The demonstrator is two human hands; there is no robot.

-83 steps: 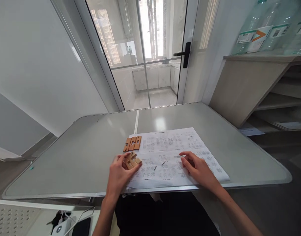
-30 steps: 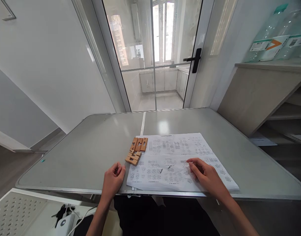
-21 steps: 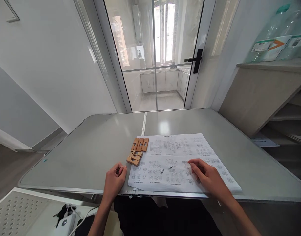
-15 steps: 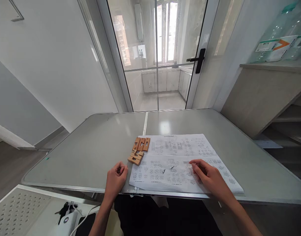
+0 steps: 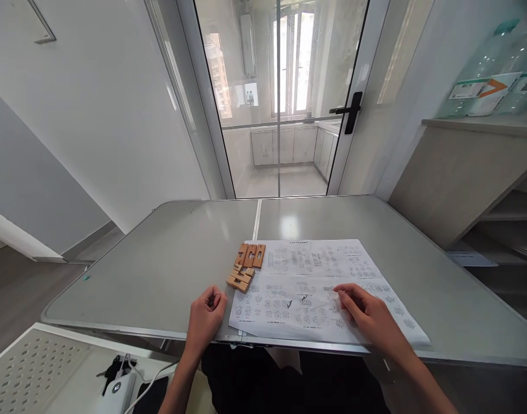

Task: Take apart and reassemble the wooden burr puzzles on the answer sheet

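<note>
My left hand (image 5: pixel 207 315) rests at the table's front edge, its fingers curled into a loose fist. Nothing shows in it. On the printed sheet (image 5: pixel 284 270) lies my right hand (image 5: pixel 369 313), index finger stretched out over small line drawings and thumb just below it; it holds nothing. Beyond my left hand, at the sheet's left edge, sit wooden puzzle pieces with notches and slots. Three flat pieces (image 5: pixel 258 256) lie side by side, and a cluster of interlocking pieces (image 5: pixel 241 280) sits just in front of them, apart from both hands.
The grey table (image 5: pixel 172 253) has a seam (image 5: pixel 257 221) across it. At the lower left, a white perforated chair (image 5: pixel 43 368) bears keys (image 5: pixel 113 368), a white device (image 5: pixel 118 392) and a cable. Large bottles (image 5: pixel 470 86) stand on a shelf at right. A glass door (image 5: pixel 297 144) is ahead.
The whole view has shifted slightly down and to the right. Both hands keep their poses, and the wooden pieces and sheet stay where they were on the table.
</note>
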